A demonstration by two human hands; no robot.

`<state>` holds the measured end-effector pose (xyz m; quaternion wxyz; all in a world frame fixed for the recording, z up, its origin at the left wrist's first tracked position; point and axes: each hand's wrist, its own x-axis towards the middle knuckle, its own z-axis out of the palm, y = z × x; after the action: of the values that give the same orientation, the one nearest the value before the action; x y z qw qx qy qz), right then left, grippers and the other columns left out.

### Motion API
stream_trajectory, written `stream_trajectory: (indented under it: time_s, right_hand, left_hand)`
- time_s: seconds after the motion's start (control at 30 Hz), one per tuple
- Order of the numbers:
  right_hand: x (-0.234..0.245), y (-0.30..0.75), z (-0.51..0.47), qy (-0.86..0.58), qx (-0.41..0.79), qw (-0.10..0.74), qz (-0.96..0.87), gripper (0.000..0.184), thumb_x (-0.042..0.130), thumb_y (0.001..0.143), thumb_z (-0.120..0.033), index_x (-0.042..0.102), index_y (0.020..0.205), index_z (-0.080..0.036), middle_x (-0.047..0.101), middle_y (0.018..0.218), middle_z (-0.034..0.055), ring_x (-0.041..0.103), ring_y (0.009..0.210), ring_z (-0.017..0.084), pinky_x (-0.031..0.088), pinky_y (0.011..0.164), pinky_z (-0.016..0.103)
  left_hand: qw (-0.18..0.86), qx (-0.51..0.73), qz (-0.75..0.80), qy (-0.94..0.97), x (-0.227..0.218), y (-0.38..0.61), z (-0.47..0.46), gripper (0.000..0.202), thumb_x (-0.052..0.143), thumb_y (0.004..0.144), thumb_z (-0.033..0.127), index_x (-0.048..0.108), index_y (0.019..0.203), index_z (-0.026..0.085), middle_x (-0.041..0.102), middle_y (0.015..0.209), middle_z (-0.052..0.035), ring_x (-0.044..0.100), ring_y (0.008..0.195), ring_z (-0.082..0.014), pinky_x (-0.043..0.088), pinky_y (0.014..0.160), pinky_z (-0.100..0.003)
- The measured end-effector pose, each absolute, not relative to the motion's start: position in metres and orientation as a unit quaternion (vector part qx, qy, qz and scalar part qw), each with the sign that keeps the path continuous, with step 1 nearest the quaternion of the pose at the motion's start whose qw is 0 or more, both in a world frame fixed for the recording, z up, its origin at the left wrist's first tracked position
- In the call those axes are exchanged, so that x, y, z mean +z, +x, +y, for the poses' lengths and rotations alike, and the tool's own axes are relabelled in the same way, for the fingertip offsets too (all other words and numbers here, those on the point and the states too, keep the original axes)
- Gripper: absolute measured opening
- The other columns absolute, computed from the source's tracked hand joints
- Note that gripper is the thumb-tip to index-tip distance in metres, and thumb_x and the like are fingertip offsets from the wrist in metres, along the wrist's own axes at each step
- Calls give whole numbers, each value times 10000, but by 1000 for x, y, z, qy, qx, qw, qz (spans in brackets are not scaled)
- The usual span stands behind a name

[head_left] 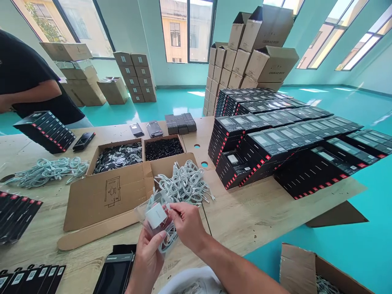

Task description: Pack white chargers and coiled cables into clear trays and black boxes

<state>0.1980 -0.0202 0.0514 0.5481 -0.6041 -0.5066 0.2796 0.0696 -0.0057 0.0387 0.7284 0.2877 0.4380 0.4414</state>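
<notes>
A white charger block (156, 215) is in front of me, with clear plastic packaging (141, 211) around it. My left hand (150, 251) is closed on it from below, thumb across the front. A coiled white cable (169, 239) hangs between my hands. My right hand (188, 224) is pinched on the cable's end beside the charger; its fingertips partly hide that end. Just beyond my hands, a pile of white cables (188, 183) lies on a cardboard flap. At the lower left, an open black box (114, 271) lies near my left forearm.
Stacked black boxes (275, 141) fill the table's right side. Two cardboard trays hold flat pieces (118, 157) and small black parts (163, 148). More white cables (49, 171) lie left. A person in black (27, 77) stands across the table. An open carton (298, 265) sits lower right.
</notes>
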Motion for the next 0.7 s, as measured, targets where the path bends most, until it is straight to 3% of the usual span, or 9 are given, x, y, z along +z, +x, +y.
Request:
stream_trajectory:
  time_s: [0.17,0.27,0.37,0.5,0.7]
  right_hand:
    - [51,198,-19,-639,249,502,-527,355,572,914,-188,641,1263,-196,750,769,8,678,693,178,482,663,249]
    - [49,198,-18,-634,217,486,-562,243,534,944,-197,703,1118,-208,776,855,42,706,772,187,505,729,258]
    - [48,201,-17,-626,207,460,-595,249,499,978,-201,746,1010,-216,786,906,54,710,816,182,500,747,253]
    - [46,207,-17,-645,176,402,-626,248,524,984,-203,771,997,-221,777,846,43,676,768,176,459,708,260]
    - [48,210,-23,-673,104,317,-660,215,568,957,-198,776,972,-248,711,772,37,608,751,183,399,660,282]
  left_hand:
    - [734,445,434,274,33,68,-8,785,859,597,272,629,1347,299,764,1229,-71,698,1095,-295,539,675,-251]
    - [727,453,439,272,29,69,-8,743,873,568,261,673,1283,280,789,1092,-48,707,839,-214,513,615,-235]
    - [730,451,440,265,25,69,-8,733,881,558,249,688,1264,269,784,1027,-43,673,728,-173,504,585,-226]
    - [742,431,440,264,25,67,-8,777,882,551,266,667,1297,267,784,1021,-52,706,772,-207,521,592,-237]
    - [771,392,436,250,29,63,-10,763,875,560,296,671,1295,280,794,1120,-82,723,1044,-346,592,758,-346]
